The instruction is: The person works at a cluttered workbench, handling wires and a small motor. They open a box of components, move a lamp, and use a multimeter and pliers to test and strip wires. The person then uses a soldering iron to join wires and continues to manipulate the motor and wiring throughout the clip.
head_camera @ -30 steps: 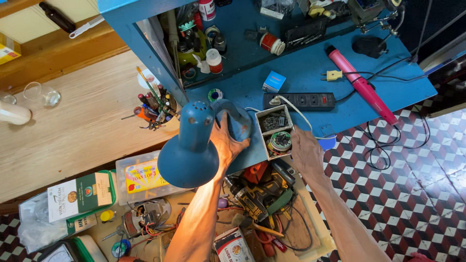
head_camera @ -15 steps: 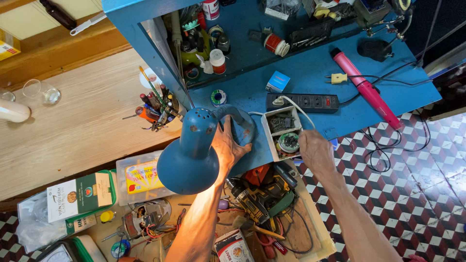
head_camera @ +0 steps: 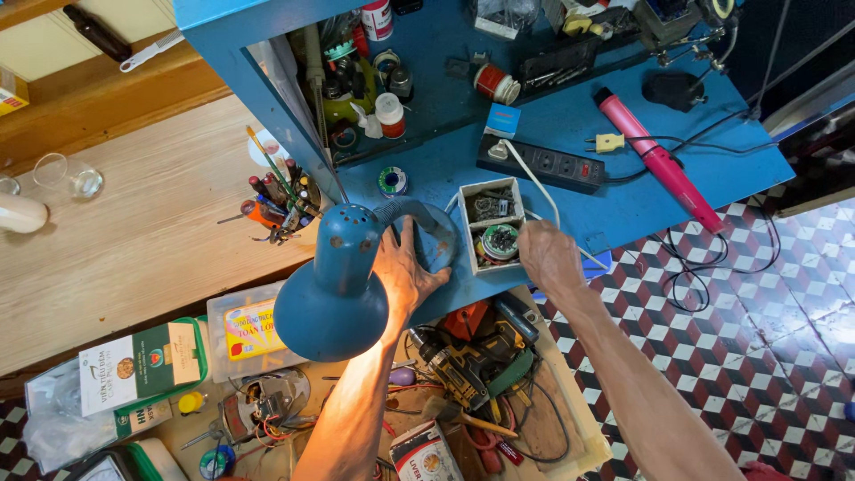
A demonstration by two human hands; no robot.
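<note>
A: Where is the left hand?
B: On the base of the blue desk lamp, at the near edge of the blue desk. Its fingers are spread wide and lie flat against the base, beside the curved neck. The lamp's shade hangs over the edge, lit, throwing warm light on the forearm.

A: And the right hand?
B: At the desk's edge just beside the small white box of parts, touching its right side. A white cord runs from the black power strip down to this hand. Its fingers are curled under, so I cannot tell whether they grip the cord.

A: What lies around?
B: A pink tool right of the strip, a cup of pens and brushes on the wooden desk to the left, and below, a tray of jumbled tools and cables
</note>
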